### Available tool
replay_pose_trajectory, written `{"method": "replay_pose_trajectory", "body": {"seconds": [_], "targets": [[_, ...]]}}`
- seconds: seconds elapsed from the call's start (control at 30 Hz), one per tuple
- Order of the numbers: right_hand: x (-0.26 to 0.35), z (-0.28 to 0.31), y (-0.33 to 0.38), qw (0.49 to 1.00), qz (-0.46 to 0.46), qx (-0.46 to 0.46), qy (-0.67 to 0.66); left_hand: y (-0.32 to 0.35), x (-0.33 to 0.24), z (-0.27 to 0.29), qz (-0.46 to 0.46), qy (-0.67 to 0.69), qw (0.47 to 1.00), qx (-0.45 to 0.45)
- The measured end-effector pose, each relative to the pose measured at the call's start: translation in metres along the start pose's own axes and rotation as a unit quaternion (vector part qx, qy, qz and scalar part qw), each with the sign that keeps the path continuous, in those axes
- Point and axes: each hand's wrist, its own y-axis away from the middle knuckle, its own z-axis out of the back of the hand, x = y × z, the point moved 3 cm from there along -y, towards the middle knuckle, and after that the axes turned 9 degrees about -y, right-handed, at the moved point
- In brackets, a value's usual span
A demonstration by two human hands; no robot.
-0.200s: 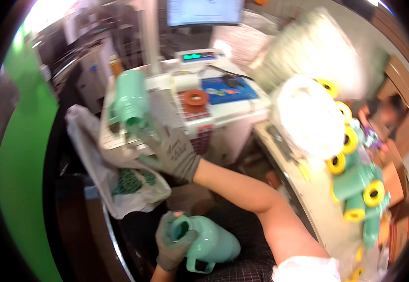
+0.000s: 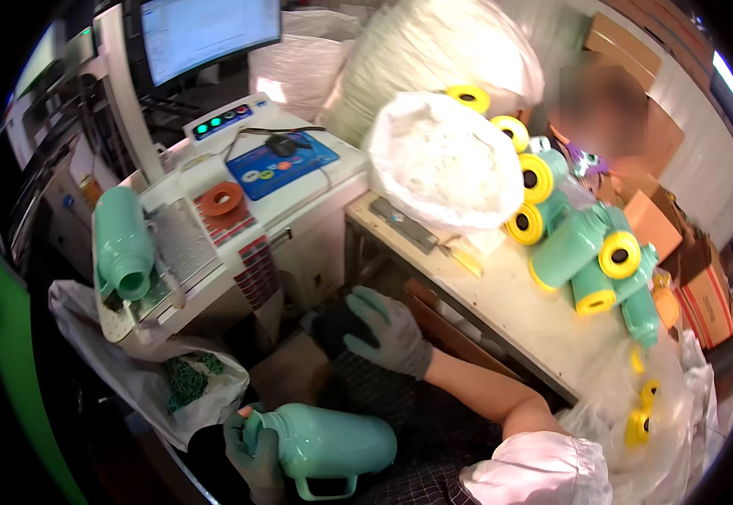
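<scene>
My left hand point(image 2: 257, 454), in a grey glove, grips the mouth end of a teal bottle point(image 2: 333, 442) with a loop handle. The bottle lies sideways across my lap, its handle toward me. Above my knee is my right hand point(image 2: 389, 335), also gloved, with fingers apart and nothing in it. A second teal bottle point(image 2: 122, 240) lies on the white machine's bed point(image 2: 181, 238), its open mouth facing me. An orange tape-like ring point(image 2: 222, 200) sits on that machine beside a blue mouse pad point(image 2: 290, 168) with a dark mouse.
On the right, a wooden bench point(image 2: 501, 311) carries a white sack point(image 2: 442, 160), several teal bottles point(image 2: 568, 244) with yellow ring bases, and a yellow-handled tool point(image 2: 466, 259). An open bag point(image 2: 189, 379) of green scraps stands at my left. Another person point(image 2: 598, 118) is beyond the bench.
My right hand has moved from beside the bottle on the machine, back and right to above my knee. The view has turned right. My left hand keeps its grip on the lap bottle.
</scene>
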Motion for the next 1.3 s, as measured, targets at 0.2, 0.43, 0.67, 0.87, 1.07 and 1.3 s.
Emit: {"method": "replay_pose_trajectory", "body": {"seconds": [0.2,0.43,0.67,0.87,1.07,1.3], "targets": [[-0.05,0.167,0.153,0.956,-0.207,-0.112,0.175,-0.028,0.016,-0.014,-0.399,-0.331,0.852,0.065],[-0.08,0.358,0.306,0.786,-0.344,-0.414,0.305,-0.029,-0.033,-0.07,-0.058,-0.087,0.986,0.128],[-0.017,0.524,0.584,0.444,-0.617,-0.379,0.528,-0.031,-0.036,-0.079,-0.113,-0.173,0.967,0.148],[0.05,0.564,0.618,0.303,-0.662,-0.206,0.654,-0.04,-0.054,-0.104,-0.483,-0.42,0.74,0.207],[0.018,0.525,0.609,0.236,-0.71,-0.282,0.601,-0.042,-0.058,-0.116,-0.342,-0.397,0.825,0.21],[0.016,0.547,0.619,0.2,-0.787,-0.185,0.554,-0.017,-0.088,-0.113,-0.117,-0.299,0.916,0.239]]}}
